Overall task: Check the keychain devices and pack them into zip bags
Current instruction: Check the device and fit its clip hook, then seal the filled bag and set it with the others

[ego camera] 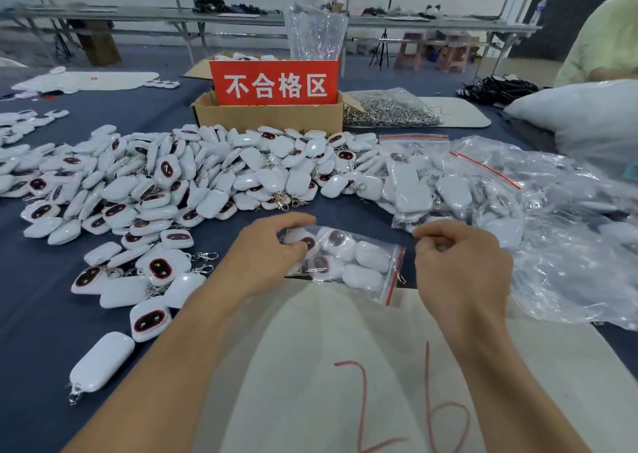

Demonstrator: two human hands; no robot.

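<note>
A small clear zip bag (359, 259) with a red zip strip lies on the blue table in front of me, filled with several white keychain devices. My left hand (272, 252) grips its closed end, fingers curled over the top and thumb on the plastic. My right hand (462, 266) hovers just right of the bag's zip end with its fingers curled; it is apart from the bag and I see nothing in it. A big loose pile of white keychain devices (207, 176) with dark red-rimmed faces and metal clasps spreads over the left half of the table.
Filled zip bags (431, 190) and crumpled clear plastic (569, 245) lie right. Behind the pile stands a cardboard box (272, 117) with a red sign, beside a bag of metal clasps (390, 107). A white cloth (345, 366) marked 26 lies nearest. A person's sleeve (604, 38) is far right.
</note>
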